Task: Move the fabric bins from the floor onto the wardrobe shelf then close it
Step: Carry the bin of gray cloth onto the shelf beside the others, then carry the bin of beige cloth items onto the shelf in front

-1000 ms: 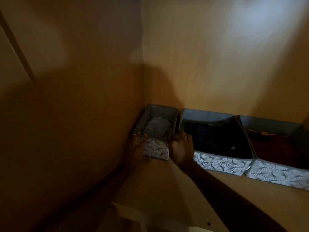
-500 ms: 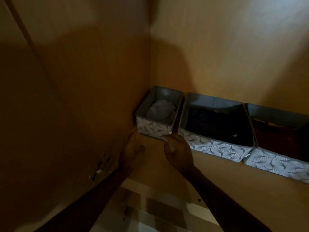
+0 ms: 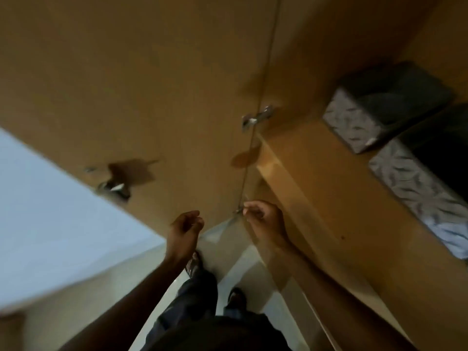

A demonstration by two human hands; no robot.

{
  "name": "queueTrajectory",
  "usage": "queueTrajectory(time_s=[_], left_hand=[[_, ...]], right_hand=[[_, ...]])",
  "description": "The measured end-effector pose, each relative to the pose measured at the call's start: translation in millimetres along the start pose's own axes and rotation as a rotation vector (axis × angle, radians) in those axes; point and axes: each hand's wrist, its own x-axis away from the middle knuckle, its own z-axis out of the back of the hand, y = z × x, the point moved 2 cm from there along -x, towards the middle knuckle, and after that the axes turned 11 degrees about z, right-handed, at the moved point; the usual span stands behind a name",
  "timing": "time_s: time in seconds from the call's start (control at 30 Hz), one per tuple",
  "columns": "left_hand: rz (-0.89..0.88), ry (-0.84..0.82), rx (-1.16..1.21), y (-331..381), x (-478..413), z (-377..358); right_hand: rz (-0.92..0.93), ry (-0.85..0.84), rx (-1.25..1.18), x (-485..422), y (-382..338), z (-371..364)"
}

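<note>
Two fabric bins with grey leaf-patterned fronts stand side by side on the wooden wardrobe shelf at the right: a small bin and a wider bin holding dark clothes. The open wardrobe door fills the upper left, swung outward, with a metal hinge at its inner edge. My left hand hangs in front of the door's lower part, fingers loosely curled, holding nothing. My right hand is half curled beside the shelf's front corner, also holding nothing. The picture is blurred.
A metal latch or handle shows on the door's lower edge. A pale wall lies at the left. Below are light floor tiles and my legs and feet.
Both hands have let go of the small bin and drawn back out of the wardrobe. My view has swung left and down, so the door, floor and my legs now show.
</note>
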Motion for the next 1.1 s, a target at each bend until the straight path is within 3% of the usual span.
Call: queueTrajectory(time_s=[0.3,0.73,0.9,1.1], left_hand=[[0.247,0.491,0.252,-146,137,155],[0.446,1.073,0.54,-322,341,337],[0.542,1.297,0.713,-396,423,377],[0.736,1.481,0.923,-477,474,412]], right_hand=[[0.09,-0.602,0.084,96,-37,-163],[0.419,-1.239,0.205,311,-134,-410],[0.537,-1.526,0.264,419,-150,-489],[0.595,-1.721,0.372,517,-144,-588]])
